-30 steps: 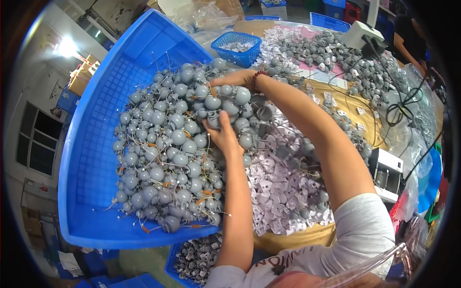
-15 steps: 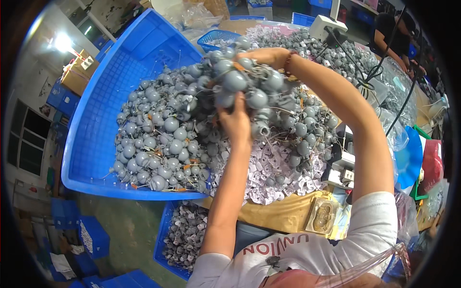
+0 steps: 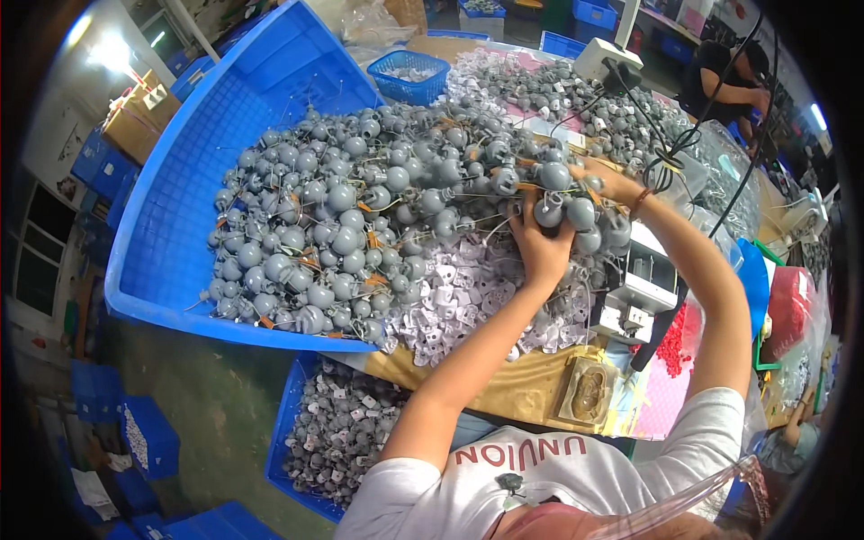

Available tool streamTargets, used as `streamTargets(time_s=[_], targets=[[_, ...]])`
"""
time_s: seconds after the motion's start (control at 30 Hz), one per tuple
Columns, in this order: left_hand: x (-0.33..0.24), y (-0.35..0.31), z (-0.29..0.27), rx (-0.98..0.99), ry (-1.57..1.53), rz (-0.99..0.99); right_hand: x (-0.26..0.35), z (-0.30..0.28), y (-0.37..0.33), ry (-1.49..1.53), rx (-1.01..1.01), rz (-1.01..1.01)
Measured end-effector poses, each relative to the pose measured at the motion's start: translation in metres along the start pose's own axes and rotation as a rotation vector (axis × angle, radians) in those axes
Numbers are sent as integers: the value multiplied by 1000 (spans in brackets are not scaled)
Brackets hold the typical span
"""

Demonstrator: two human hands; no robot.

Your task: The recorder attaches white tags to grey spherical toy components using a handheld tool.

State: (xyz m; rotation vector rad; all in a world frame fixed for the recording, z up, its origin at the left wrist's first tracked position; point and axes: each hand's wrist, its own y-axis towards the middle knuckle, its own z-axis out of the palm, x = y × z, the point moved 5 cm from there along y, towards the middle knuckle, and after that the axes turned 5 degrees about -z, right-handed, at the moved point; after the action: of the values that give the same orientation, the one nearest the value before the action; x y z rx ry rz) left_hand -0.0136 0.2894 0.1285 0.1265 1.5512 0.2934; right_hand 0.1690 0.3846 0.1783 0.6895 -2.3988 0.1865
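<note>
A big heap of shiny grey ball-shaped parts (image 3: 346, 238), trailing thin wires and orange bits, spreads from a large tilted blue bin (image 3: 171, 216) onto the table. At the heap's right end, my left hand (image 3: 544, 252) is closed around a few of the grey balls, thumb and fingers curled about them. My right hand (image 3: 610, 183) comes over the far right side of the same clump. Its fingers bend in against the balls and are partly hidden by them. Small pale plastic pieces (image 3: 450, 301) lie under and in front of the heap.
A small blue basket (image 3: 409, 76) stands behind the heap. Black cables (image 3: 670, 157) hang at the right, above a white device (image 3: 641, 279). Below the table edge is a blue crate (image 3: 286, 418) of small grey and pale parts. Another person (image 3: 733, 76) works at far right.
Both hands have moved right with a clump of grey balls, from beside the bin to the heap's right end. The clump is lower now, among the other balls.
</note>
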Motion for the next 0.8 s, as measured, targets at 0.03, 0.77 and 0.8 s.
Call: streamTargets(time_s=[0.03, 0.77, 0.8], targets=[[-1, -4, -2, 7, 104, 26, -5, 6, -2, -29, -39, -16], [-15, -58, -128, 537, -602, -631, 98, -26, 62, -580, 439, 78], [-20, -54, -142, 522, -596, -614, 112, -38, 87, -561, 368, 35]])
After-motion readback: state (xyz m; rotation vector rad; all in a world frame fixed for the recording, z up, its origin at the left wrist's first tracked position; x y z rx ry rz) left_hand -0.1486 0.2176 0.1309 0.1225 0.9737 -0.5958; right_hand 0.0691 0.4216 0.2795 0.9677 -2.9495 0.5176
